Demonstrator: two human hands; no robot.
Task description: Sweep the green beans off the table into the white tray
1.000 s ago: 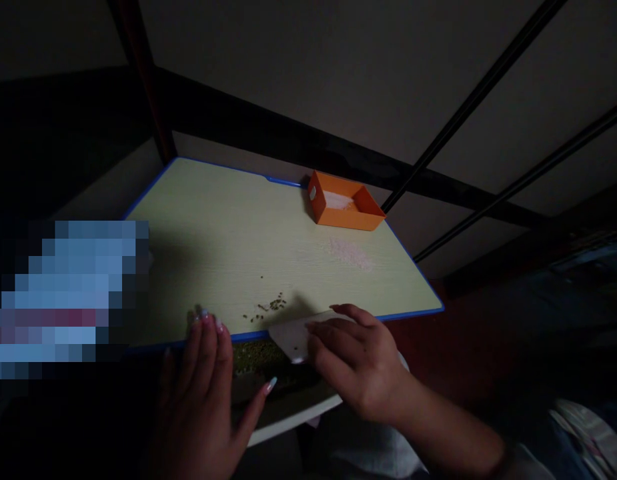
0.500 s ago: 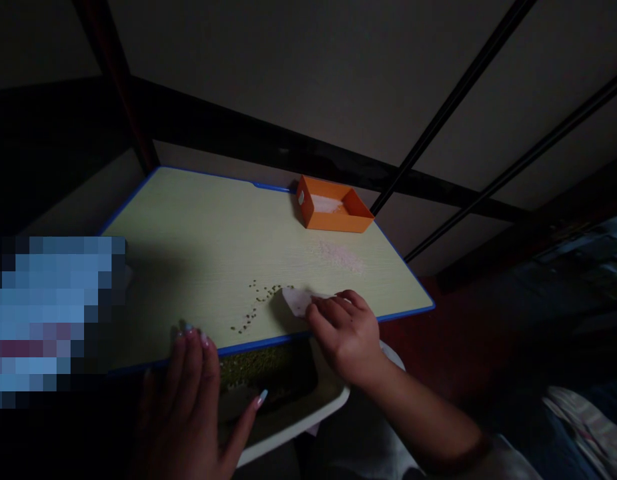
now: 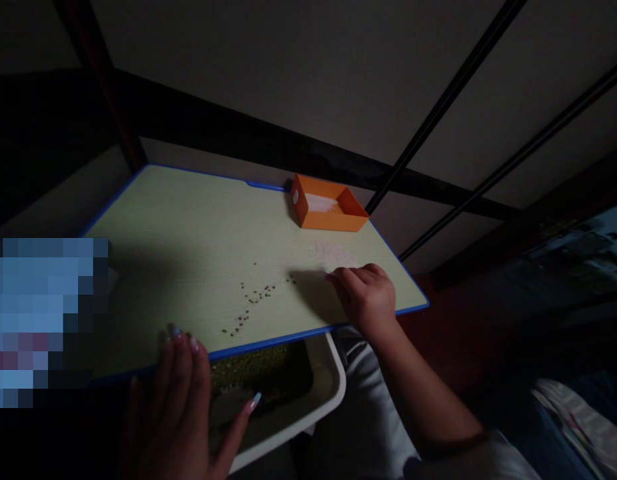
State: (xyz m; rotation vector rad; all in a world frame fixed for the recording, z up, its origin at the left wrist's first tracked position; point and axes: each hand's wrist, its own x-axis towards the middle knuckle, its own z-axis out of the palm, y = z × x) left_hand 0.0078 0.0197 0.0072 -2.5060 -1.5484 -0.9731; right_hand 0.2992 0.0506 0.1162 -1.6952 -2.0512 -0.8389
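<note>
The left hand point(image 3: 181, 407) is lying flat, palm down, fingers stretched forward and close together, thumb spread out to the right. The right hand point(image 3: 367, 298) is resting palm down with fingers curled and pointing left, its forearm reaching in from the lower right.

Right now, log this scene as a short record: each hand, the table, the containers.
left hand: fingertips on the table's near edge, thumb over the white tray
right hand: palm down on the table, beside the white grains
white tray: below the table edge, holds green grains
orange box: far edge, white contents
scattered green grains: between the hands
</note>
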